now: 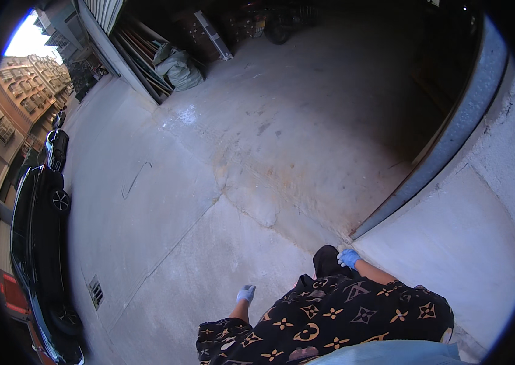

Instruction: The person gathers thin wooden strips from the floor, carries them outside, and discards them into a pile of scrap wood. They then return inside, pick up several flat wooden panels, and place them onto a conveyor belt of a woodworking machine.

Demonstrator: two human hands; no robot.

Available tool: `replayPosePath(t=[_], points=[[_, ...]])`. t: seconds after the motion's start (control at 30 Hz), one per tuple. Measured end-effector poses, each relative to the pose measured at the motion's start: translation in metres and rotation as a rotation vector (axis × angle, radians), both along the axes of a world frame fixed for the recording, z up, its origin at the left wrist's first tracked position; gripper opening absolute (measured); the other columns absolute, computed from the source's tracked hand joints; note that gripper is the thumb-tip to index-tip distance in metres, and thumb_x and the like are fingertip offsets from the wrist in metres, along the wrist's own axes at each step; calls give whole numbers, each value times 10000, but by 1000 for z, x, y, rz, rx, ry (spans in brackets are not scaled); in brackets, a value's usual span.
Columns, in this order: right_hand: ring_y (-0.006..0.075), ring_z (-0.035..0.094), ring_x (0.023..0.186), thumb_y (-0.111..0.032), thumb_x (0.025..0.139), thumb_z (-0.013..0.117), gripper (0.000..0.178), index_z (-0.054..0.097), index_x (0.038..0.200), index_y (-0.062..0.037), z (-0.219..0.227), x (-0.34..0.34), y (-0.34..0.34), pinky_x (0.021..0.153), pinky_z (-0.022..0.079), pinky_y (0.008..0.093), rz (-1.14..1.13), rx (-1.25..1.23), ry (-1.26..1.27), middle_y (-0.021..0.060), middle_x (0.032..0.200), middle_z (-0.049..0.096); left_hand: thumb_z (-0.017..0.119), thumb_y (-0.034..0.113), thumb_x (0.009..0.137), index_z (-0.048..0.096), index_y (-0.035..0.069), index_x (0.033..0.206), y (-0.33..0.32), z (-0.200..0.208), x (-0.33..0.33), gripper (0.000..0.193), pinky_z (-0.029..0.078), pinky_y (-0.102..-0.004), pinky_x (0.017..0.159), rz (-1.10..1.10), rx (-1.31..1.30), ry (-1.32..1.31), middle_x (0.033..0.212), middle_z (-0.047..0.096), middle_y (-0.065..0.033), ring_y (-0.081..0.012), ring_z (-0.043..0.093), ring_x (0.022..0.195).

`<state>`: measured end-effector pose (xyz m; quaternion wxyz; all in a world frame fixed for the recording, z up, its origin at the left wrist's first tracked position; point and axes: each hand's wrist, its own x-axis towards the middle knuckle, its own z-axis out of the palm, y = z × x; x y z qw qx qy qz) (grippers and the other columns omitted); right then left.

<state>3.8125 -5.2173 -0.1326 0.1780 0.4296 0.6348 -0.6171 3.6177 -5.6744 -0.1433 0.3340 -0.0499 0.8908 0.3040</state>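
My left hand, in a pale thin glove, hangs over the concrete ground at my left side. Its fingers are loosely bent, and nothing shows in them. At my right side, beside my dark trouser leg, is my right hand in a blue glove. Its fingers are slightly apart and curled, with no object visible in them. A black patterned short-sleeved shirt covers my upper arms and body. Neither hand touches any object that I can make out.
Ahead opens a dark garage with a metal door post close on my right. A stuffed greenish sack and long poles stand by its left side. A black car is parked left, near a floor drain.
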Motion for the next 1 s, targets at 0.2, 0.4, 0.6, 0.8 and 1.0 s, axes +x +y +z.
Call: replayPosePath(t=[0.2,0.4,0.6,0.8,1.0], points=[[158,585,563,-21,788,537,110,644,806,-41,-35,-93,40,515,466,290,-336,-83,90,98,710,645,633,340,819,620,41,1062,115,-9,-127,386,467,-328,787,183,202,-21,946,663,-119,-217,605,874],[173,608,589,-97,829,533,116,645,842,-72,-49,-173,118,539,479,304,-260,-1,97,95,724,659,644,305,801,601,74,1073,265,13,-142,360,485,-319,723,-135,180,-332,927,649,-86,-204,600,822],[223,635,701,-209,752,633,150,643,819,-74,-29,-193,168,682,499,328,303,387,-18,100,781,666,629,267,800,590,44,1081,384,32,-211,361,470,-307,789,-921,262,-320,983,646,-115,-211,598,889],[241,636,828,-241,710,681,327,631,998,-97,-12,-213,229,758,505,345,-20,-107,-244,90,952,651,617,293,834,609,18,1003,471,35,-342,323,474,-341,779,-348,293,-190,944,652,-128,-257,613,877],[242,570,1023,-273,697,700,408,633,1068,-115,-1,-243,311,875,460,348,15,196,-220,80,1093,607,515,293,880,625,37,934,536,24,-455,283,458,-369,747,-551,228,-140,908,651,-132,-289,603,829]])
